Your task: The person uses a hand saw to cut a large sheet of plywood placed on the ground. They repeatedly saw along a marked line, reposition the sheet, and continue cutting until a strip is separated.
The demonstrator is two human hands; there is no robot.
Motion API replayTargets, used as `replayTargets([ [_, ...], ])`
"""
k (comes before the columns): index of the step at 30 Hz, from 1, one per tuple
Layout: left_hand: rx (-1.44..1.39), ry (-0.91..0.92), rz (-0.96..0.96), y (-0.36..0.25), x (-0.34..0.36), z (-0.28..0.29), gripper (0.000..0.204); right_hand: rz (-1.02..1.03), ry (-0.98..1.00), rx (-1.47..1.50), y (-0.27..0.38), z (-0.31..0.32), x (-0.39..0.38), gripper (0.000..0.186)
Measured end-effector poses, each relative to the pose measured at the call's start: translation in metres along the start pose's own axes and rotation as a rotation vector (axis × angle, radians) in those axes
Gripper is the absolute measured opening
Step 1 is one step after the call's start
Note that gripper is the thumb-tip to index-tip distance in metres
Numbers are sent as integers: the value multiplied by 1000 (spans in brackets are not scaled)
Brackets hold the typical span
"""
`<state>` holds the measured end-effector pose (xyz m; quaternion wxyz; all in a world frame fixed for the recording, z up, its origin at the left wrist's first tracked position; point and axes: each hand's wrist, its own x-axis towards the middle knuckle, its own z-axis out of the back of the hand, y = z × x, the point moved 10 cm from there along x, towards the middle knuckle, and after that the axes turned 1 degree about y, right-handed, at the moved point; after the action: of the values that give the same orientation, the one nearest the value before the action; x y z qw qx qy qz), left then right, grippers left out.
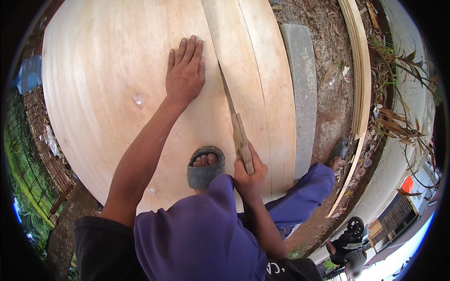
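One large pale plywood sheet (117, 93) lies flat on bare ground, seen from above. The left hand (185, 72) presses flat on it with fingers spread, empty, seemingly to keep the sheet from shifting. Lower down, one foot in a grey sandal (205, 169) stands on the sheet, adding weight. The right hand (249, 173) is clamped around the wooden handle of one handsaw (236, 126), its blade lying in a long cut. Right of the cut sits one narrow strip (262, 79), then one grey concrete kerb (303, 89), then thin wooden battens (361, 70)
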<state>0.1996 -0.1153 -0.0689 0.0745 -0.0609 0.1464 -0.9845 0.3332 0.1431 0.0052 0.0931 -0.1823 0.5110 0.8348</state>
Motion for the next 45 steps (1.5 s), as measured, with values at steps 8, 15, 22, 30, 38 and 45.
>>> replayTargets([
  [8,-1,2,13,7,-3,1,49,-40,29,-93,18,39,-57,45],
  [15,9,-5,-5,0,-1,-1,49,65,49,-148,11,9,-14,51],
  [22,24,-29,25,11,-1,-1,49,72,11,-114,23,39,-50,51],
  [30,6,-12,6,-1,1,0,49,26,0,-57,-3,10,-9,49],
  [38,6,-19,2,5,0,2,48,-15,45,-162,0,57,-83,45],
  [45,20,-53,7,1,0,3,47,-51,27,-43,-13,20,-33,50],
])
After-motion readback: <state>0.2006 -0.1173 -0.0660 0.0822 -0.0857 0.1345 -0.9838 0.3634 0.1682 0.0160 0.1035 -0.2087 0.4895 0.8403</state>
